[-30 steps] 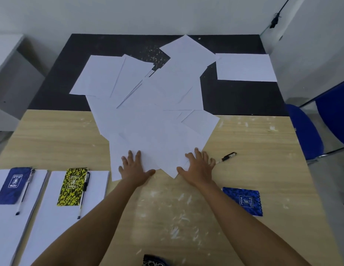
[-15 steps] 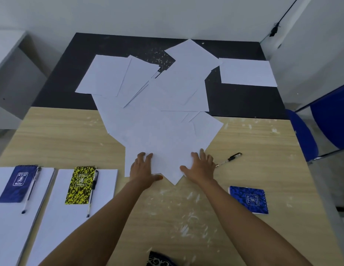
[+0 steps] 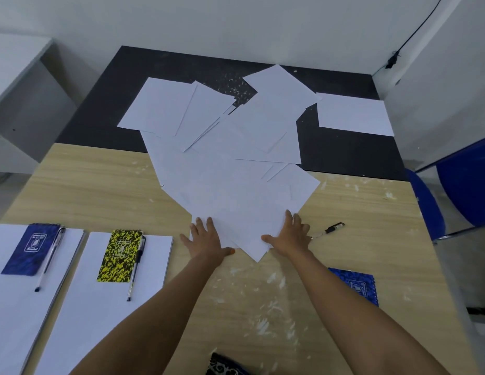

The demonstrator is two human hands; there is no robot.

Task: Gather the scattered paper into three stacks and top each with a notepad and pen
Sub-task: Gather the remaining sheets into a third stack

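Several loose white sheets (image 3: 236,169) lie overlapping across the middle of the table, one sheet (image 3: 353,117) apart at the back right. My left hand (image 3: 206,240) and my right hand (image 3: 291,235) press flat, fingers straight, on the near corner of the pile. Two finished stacks sit at the left: one (image 3: 8,307) carries a blue notepad (image 3: 31,249) and a pen (image 3: 50,258), the other (image 3: 100,312) a yellow-black notepad (image 3: 120,255) and a pen (image 3: 135,267). A loose pen (image 3: 329,230) lies right of my right hand. A blue notepad (image 3: 356,286) lies by my right forearm.
The table has a wooden near half (image 3: 95,190) and a black far half (image 3: 344,155). A black-white patterned object (image 3: 225,368) pokes in at the near edge. A blue chair (image 3: 458,185) stands at the right, a grey cabinet (image 3: 24,104) at the left.
Both hands have drawn the near sheets closer together, the left hand sliding right toward the right hand. The pile's near end is narrower. The camera has shifted slightly.
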